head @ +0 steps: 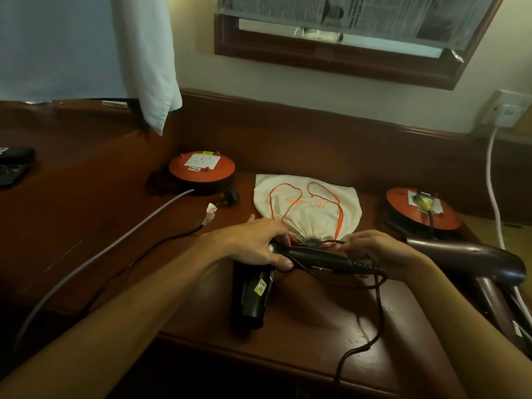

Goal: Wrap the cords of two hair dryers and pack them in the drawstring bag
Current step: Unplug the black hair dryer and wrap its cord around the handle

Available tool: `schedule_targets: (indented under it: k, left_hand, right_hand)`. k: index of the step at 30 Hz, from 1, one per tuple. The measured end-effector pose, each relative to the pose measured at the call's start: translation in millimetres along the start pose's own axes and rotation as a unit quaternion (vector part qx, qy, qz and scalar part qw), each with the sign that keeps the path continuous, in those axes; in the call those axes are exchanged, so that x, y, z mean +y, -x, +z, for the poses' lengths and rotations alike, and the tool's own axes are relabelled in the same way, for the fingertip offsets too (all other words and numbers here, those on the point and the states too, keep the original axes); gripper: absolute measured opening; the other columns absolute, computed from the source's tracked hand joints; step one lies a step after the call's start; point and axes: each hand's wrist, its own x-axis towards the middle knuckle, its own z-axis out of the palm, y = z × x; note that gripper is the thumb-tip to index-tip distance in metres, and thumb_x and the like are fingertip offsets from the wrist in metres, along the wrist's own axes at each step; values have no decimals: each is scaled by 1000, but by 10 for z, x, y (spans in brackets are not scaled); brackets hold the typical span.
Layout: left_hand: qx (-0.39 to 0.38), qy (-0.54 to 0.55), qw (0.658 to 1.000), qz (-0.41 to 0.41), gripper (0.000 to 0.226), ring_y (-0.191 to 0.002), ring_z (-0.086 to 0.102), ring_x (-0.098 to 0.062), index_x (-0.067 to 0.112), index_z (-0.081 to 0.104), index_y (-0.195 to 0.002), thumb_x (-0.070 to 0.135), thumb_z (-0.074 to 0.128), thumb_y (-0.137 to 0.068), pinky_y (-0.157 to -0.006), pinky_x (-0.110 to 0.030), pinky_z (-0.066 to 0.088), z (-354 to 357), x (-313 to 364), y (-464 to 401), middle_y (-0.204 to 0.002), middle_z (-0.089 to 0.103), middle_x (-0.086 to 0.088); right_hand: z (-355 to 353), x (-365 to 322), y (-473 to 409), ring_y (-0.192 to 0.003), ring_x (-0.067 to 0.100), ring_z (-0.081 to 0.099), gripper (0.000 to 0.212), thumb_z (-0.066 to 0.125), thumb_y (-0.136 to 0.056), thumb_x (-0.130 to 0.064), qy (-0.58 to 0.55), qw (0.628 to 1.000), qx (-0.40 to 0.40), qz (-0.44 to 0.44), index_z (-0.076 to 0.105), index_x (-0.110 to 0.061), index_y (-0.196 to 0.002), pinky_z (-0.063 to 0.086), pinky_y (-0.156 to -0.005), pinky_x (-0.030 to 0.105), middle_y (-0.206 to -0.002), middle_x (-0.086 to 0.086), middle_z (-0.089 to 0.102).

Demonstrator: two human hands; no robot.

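Black dryer: on the surface under the left hand, which grips its handle.
Cord: pinched by the right hand; first wrap underway.
Bag: beyond both hands, cinched.
Next: loop the cord round the handle.

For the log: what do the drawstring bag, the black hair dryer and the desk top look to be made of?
Drawstring bag: off-white woven cloth, matte, puckered at its gathered mouth, with thin orange cords.
Black hair dryer: likely hard plastic, dark and smooth, with a faint sheen and a sticker.
Desk top: probably varnished wood or veneer, reddish-brown and glossy.
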Motion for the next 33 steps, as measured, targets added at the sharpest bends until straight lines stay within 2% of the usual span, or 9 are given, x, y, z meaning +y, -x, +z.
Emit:
schedule_targets:
  k: [2,5,10,12,14,20,23,27,33]
  left_hand:
    - [-13,1,1000,-3,46,-146,31,-15,27,61,-124,55,70,-89,-123,-54,-3,-15,22,3,-151,45,8]
    - [-24,-17,1000,-1,47,-137,42,-17,28,64,-125,57,70,-88,-123,-55,10,-36,98,-24,-138,54,6]
    - [-5,-51,998,-23,49,-144,30,-21,26,70,-125,55,72,-87,-122,-56,4,60,235,-93,-144,42,-1]
    - [-3,-57,998,-32,45,-135,39,-21,26,74,-118,55,75,-84,-119,-53,25,109,278,-134,-135,48,-1]
    - [20,-50,998,-37,39,-114,55,-21,21,77,-102,52,80,-80,-94,-41,46,149,314,-194,-114,60,-1]
    - [49,-37,997,-51,47,-115,60,-19,18,75,-112,49,83,-78,-100,-46,45,172,348,-229,-116,71,0]
    - [38,-14,998,-54,41,-101,66,-18,18,80,-102,50,85,-75,-85,-39,54,106,280,-199,-100,76,0]
    - [34,-22,996,-84,30,-89,64,-16,17,83,-87,44,87,-75,-72,-35,45,68,262,-197,-83,73,0]
    - [-46,-33,987,-152,31,-96,66,-22,10,80,-103,34,82,-84,-69,-30,48,-128,237,-184,-100,73,-6]
  right_hand:
    - [-67,-35,39,-70,22,52,27,61,-95,-8,-33,999,-37,2,68,7,-115,35,-58,24,-79,14,57]
    - [-61,-142,46,-53,15,33,22,58,-100,-10,42,998,-16,36,71,-3,-116,26,-47,25,-62,6,43]
    - [144,-417,20,-49,13,31,17,63,-99,-18,159,987,23,-17,78,-15,-107,24,-46,28,-61,5,40]
    - [237,-564,82,-48,12,31,17,64,-98,-19,197,979,8,-47,79,-20,-107,23,-45,28,-59,2,41]
    - [354,-720,173,-51,16,34,18,64,-98,-22,282,956,-31,-73,80,-26,-107,27,-45,29,-59,1,46]
    - [608,-831,482,-60,16,47,27,50,-104,-16,443,879,-139,-107,76,-17,-110,40,-56,30,-71,8,61]
    - [652,-690,581,-61,15,46,26,49,-104,-19,442,874,-141,-146,75,-20,-108,39,-58,30,-76,16,61]
    - [826,-318,567,-63,27,45,28,50,-104,-20,387,894,-116,-196,69,-38,-115,42,-62,41,-73,11,58]
    - [1002,177,537,-74,0,57,48,48,-106,-21,377,904,33,-200,45,-47,-146,45,-71,22,-83,-32,54]
